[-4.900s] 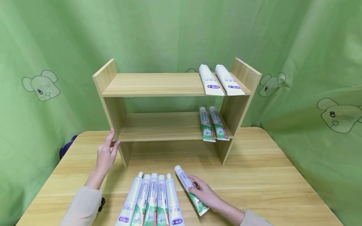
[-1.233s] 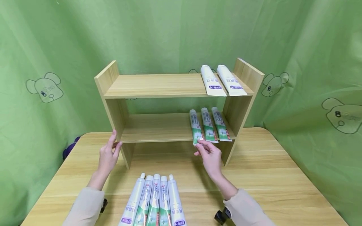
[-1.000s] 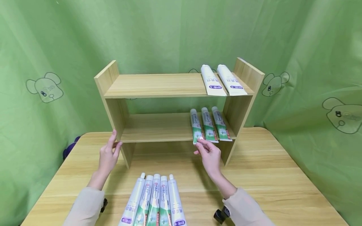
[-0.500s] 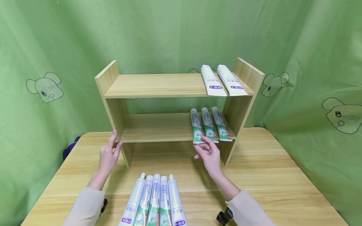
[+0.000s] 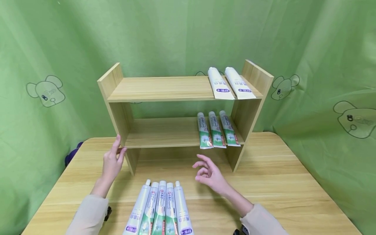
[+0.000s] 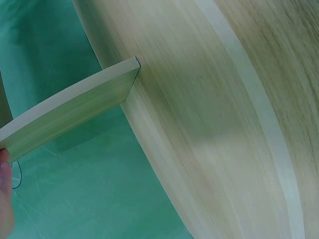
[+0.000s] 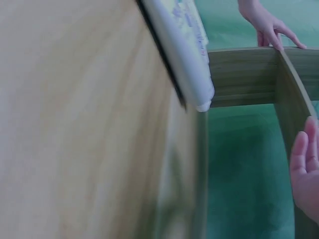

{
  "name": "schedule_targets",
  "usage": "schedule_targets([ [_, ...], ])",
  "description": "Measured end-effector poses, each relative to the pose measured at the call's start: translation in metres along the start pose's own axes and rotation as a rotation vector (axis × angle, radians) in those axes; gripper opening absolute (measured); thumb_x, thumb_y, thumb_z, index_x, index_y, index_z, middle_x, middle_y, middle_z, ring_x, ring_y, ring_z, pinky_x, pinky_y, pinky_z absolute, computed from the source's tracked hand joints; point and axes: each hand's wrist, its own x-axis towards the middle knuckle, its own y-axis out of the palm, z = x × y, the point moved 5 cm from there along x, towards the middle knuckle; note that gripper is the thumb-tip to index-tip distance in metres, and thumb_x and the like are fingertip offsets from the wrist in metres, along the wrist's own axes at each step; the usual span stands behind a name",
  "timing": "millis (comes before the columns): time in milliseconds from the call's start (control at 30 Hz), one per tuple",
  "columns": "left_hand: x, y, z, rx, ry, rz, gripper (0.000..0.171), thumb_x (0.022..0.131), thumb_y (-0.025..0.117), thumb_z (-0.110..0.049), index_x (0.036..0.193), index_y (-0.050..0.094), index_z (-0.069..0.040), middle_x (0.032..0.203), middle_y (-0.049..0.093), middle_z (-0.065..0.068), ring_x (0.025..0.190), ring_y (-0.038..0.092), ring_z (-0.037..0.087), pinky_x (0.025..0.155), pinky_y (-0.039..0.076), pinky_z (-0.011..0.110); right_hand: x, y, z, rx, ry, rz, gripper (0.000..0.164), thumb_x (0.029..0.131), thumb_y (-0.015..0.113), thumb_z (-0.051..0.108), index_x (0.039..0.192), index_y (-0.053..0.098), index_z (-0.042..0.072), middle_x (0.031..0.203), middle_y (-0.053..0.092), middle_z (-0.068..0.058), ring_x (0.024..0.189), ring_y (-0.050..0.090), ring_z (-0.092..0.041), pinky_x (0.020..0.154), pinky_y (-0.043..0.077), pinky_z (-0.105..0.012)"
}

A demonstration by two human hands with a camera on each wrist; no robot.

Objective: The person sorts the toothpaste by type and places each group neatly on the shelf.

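My left hand (image 5: 111,161) rests, index finger extended, on the wooden shelf rack (image 5: 164,132) while my right hand (image 5: 212,178), fingers loosely parted around nothing, hangs nearer the five toothpaste tubes (image 5: 160,209), which lie down-left of it at bottom centre, long axes running up-frame.

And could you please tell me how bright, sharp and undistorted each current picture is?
Head: bright, toothpaste tubes largely crisp; left wrist: the shelf board looks bowed, probably from lens distortion; right wrist: dimmer, the tabletop smeared by blur.
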Motion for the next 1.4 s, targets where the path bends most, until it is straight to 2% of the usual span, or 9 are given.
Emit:
schedule_targets([
  [133, 0.000, 0.001, 0.000, -0.001, -0.001, 0.001, 0.078, 0.077, 0.061, 0.014, 0.142, 0.029, -0.015, 0.098, 0.057, 0.038, 0.064, 0.063, 0.043, 0.055, 0.057, 0.047, -0.007, 0.006, -0.013, -0.037, 0.136, 0.106, 0.078, 0.079, 0.064, 0.001, 0.140, 0.017, -0.003, 0.119, 0.041, -0.034, 0.087, 0.055, -0.011, 0.073, 0.054, -0.020],
  [233, -0.001, 0.001, 0.000, -0.003, -0.003, 0.001, 0.078, 0.077, 0.061, 0.013, 0.142, 0.029, -0.015, 0.097, 0.058, 0.037, 0.065, 0.063, 0.043, 0.055, 0.056, 0.047, -0.011, 0.011, -0.022, -0.054, 0.207, 0.186, 0.080, 0.081, 0.064, 0.007, 0.142, 0.015, 0.001, 0.123, 0.039, -0.031, 0.095, 0.054, -0.025, 0.078, 0.053, -0.023],
  [367, -0.001, 0.001, 0.000, 0.002, -0.011, 0.006, 0.078, 0.077, 0.062, 0.013, 0.142, 0.029, -0.014, 0.096, 0.058, 0.038, 0.064, 0.063, 0.043, 0.055, 0.057, 0.046, -0.018, 0.018, -0.035, -0.047, 0.286, 0.266, 0.079, 0.081, 0.063, 0.007, 0.143, 0.014, 0.003, 0.125, 0.039, -0.026, 0.100, 0.049, -0.038, 0.081, 0.053, -0.027],
  [600, -0.002, 0.001, 0.000, 0.004, -0.025, 0.006, 0.077, 0.078, 0.061, 0.012, 0.142, 0.029, -0.015, 0.096, 0.058, 0.038, 0.065, 0.063, 0.044, 0.055, 0.057, 0.047, -0.027, 0.032, -0.049, -0.047, 0.395, 0.364, 0.080, 0.082, 0.064, 0.011, 0.143, 0.013, 0.000, 0.126, 0.039, -0.026, 0.103, 0.049, -0.030, 0.085, 0.051, -0.026],
  [700, -0.002, 0.002, 0.000, -0.001, -0.038, 0.008, 0.078, 0.078, 0.061, 0.013, 0.142, 0.029, -0.015, 0.093, 0.058, 0.038, 0.065, 0.062, 0.044, 0.055, 0.057, 0.047, -0.030, 0.036, -0.053, -0.054, 0.420, 0.375, 0.083, 0.081, 0.067, 0.012, 0.142, 0.013, -0.002, 0.125, 0.039, -0.025, 0.103, 0.049, -0.029, 0.088, 0.049, -0.025],
  [900, -0.002, 0.002, -0.001, 0.001, -0.046, 0.003, 0.079, 0.076, 0.062, 0.014, 0.142, 0.029, -0.015, 0.090, 0.059, 0.037, 0.064, 0.062, 0.044, 0.055, 0.057, 0.047, -0.033, 0.040, -0.060, -0.104, 0.465, 0.369, 0.086, 0.078, 0.070, 0.007, 0.142, 0.014, -0.003, 0.120, 0.041, -0.018, 0.097, 0.051, -0.023, 0.085, 0.049, -0.021],
  [1167, -0.003, 0.002, 0.001, 0.001, -0.032, -0.003, 0.073, 0.079, 0.061, 0.011, 0.141, 0.031, -0.013, 0.098, 0.057, 0.038, 0.063, 0.063, 0.043, 0.055, 0.056, 0.047, -0.033, 0.047, -0.057, -0.145, 0.528, 0.362, 0.095, 0.074, 0.073, 0.008, 0.142, 0.009, -0.005, 0.113, 0.043, -0.013, 0.090, 0.051, -0.020, 0.077, 0.049, -0.018],
  [1400, -0.002, 0.001, 0.000, 0.019, -0.033, -0.006, 0.070, 0.082, 0.061, 0.005, 0.142, 0.030, -0.016, 0.098, 0.057, 0.038, 0.063, 0.063, 0.043, 0.055, 0.056, 0.048, -0.031, 0.053, -0.056, -0.180, 0.554, 0.300, 0.099, 0.070, 0.076, 0.006, 0.141, 0.009, -0.008, 0.106, 0.044, -0.011, 0.078, 0.050, -0.016, 0.065, 0.048, -0.017],
])
